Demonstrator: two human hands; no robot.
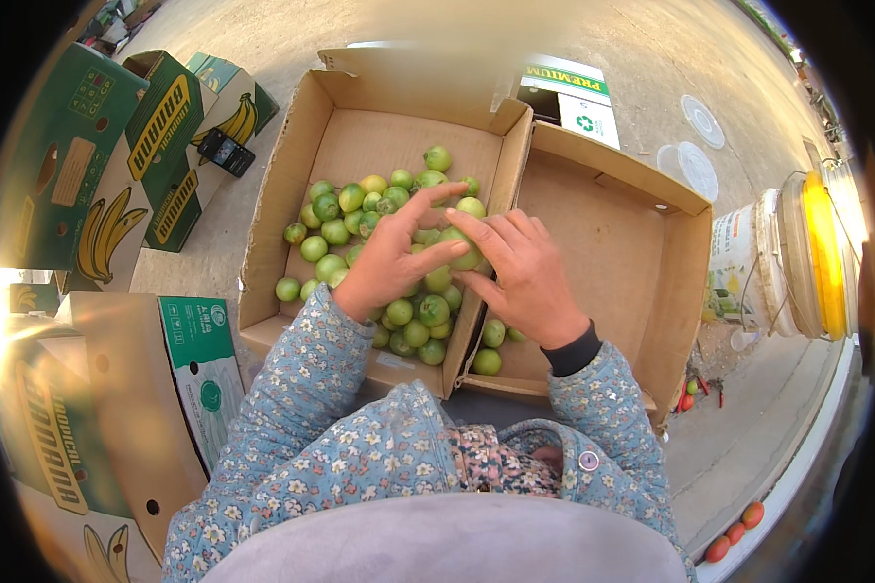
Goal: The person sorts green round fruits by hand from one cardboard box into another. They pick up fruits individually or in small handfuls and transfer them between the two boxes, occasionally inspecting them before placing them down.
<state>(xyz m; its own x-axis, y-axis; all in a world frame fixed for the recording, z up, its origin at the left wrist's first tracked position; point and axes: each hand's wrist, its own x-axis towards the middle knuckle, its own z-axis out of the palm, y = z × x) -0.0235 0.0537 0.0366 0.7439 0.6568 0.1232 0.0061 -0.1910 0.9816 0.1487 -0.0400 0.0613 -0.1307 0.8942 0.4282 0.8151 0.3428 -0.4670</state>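
Many round green fruits, which look like green tomatoes (399,312), lie in the left cardboard box (379,131). Above them my left hand (401,251) is spread, thumb and fingers apart, its palm turned towards my right. My right hand (521,273) has its fingers and thumb around a larger green tomato (461,248), over the wall between the two boxes. Whether the left fingertips touch that tomato, I cannot tell. In the right cardboard box (590,240) several green tomatoes (487,361) sit in the near left corner, below my right wrist.
Banana cartons (102,182) stand at the left, with a phone (226,154) leaning on one. Stacked buckets (762,262) stand at the right, near clear plastic lids (693,164). Red tomatoes (735,533) lie on a pale ledge at lower right. A white-and-green carton (587,120) is behind the boxes.
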